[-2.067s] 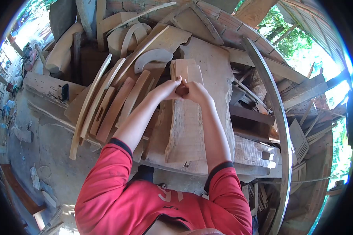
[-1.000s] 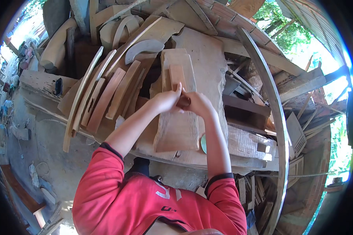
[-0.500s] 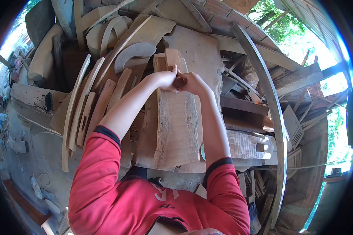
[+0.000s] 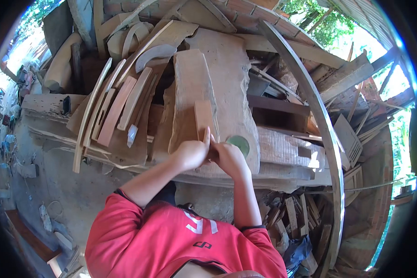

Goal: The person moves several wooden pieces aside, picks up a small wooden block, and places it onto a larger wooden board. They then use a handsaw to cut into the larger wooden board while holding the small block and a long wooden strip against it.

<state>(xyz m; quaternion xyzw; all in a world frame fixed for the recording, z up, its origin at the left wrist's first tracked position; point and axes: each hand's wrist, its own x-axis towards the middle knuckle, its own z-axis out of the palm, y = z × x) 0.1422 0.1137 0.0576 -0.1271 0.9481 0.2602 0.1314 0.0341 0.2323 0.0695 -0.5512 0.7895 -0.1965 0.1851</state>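
A small rectangular wooden block (image 4: 203, 115) lies along a long, rough-edged plank (image 4: 190, 69). Both hands are close together at the block's near end, over the near part of the plank. My left hand (image 4: 192, 154) is closed round the left side of that end, one finger or thumb pointing up along it. My right hand (image 4: 230, 158) is closed at the right side, its fingers wrapped round something brown, partly hidden between the hands. Beside my right hand a round green disc (image 4: 239, 145) rests on the wide slab (image 4: 234, 92) under the plank.
Several narrow wooden strips (image 4: 117, 111) lie to the left, with a curved grey piece (image 4: 155, 56) behind them. A long bent beam (image 4: 317, 104) rises at the right. Thick boards (image 4: 282, 150) and scrap wood (image 4: 296, 215) are at the right and lower right.
Both hands and the block have come back along the plank toward my body. The green disc, mostly hidden before, now shows, and the view has shifted a little.
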